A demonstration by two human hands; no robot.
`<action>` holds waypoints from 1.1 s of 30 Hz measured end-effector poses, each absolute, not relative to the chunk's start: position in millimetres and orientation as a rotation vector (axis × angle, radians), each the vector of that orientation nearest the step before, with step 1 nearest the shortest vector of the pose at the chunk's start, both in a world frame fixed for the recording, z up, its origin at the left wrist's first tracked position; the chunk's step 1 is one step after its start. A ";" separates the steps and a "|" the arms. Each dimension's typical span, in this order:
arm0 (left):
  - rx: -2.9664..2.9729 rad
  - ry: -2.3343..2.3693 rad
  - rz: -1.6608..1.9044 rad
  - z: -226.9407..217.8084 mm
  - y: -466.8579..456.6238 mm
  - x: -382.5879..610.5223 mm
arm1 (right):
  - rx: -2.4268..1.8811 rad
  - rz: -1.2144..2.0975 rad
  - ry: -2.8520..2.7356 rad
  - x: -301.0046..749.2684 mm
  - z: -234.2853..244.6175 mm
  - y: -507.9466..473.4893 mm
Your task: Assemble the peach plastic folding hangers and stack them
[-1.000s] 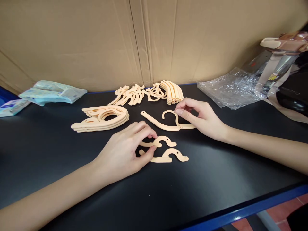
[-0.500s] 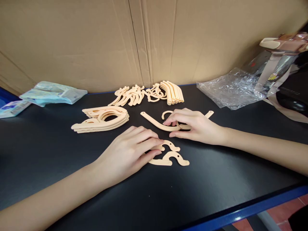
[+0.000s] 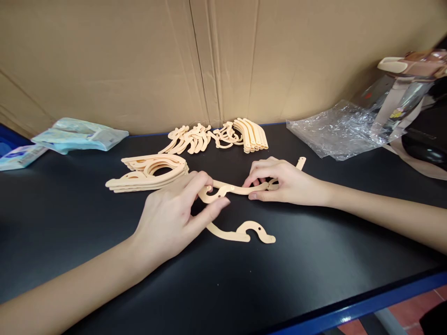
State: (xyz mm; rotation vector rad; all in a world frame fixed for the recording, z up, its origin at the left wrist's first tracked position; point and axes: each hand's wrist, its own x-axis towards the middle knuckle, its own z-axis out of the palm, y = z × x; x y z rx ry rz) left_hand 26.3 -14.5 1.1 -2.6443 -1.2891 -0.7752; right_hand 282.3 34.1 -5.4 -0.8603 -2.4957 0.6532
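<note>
My left hand (image 3: 171,216) pinches a cream plastic hanger piece (image 3: 211,196) with a hooked, holed end; much of it is hidden behind the fingers. That piece lies against the left end of a partly joined folding hanger (image 3: 240,190). My right hand (image 3: 284,181) is closed around the middle joint of this hanger, and one arm tip sticks out beyond the knuckles. On the table in front of my left hand lies another wavy hanger piece (image 3: 256,227).
Stacked folded hangers (image 3: 146,186) lie at left centre. Farther back are loose wavy pieces (image 3: 195,137), hooks (image 3: 226,135) and straight arms (image 3: 250,135). Plastic wrap (image 3: 324,128) and a strapped bottle (image 3: 401,88) stand right, blue packets (image 3: 77,135) left, cardboard (image 3: 139,60) behind.
My left hand has picked up one of the two wavy pieces from the table and moved it up and back to the hanger's left arm. My right hand shifted slightly, still holding the joint.
</note>
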 end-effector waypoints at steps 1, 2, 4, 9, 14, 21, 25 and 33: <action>-2.621 -1.290 -0.756 1.3 -14.9 26.5 | -0.850 0.712 -2.476 282.8 -5.0 34.3; -2.599 -1.288 -0.744 1.5 -15.2 26.9 | -0.842 0.775 -2.455 283.3 -4.6 34.6; -2.577 -1.291 -0.732 1.9 -15.8 27.7 | -0.835 0.892 -2.418 284.3 -4.0 35.2; -2.606 -1.330 -0.750 1.3 -18.1 25.4 | -0.827 1.014 -2.381 286.8 -0.7 37.7; -2.635 -1.331 -0.815 -3.7 -17.6 17.4 | -0.860 1.161 -2.353 290.5 3.5 43.5; -2.678 -1.503 -0.764 -2.0 -19.4 5.0 | -0.776 1.251 -2.381 296.4 3.7 51.5; -2.707 -1.404 -0.707 -3.6 -22.1 2.7 | -0.786 1.265 -2.454 298.5 5.1 53.1; -2.632 -1.272 -0.620 -10.4 -22.6 4.9 | -0.726 1.448 -2.376 298.0 4.3 53.3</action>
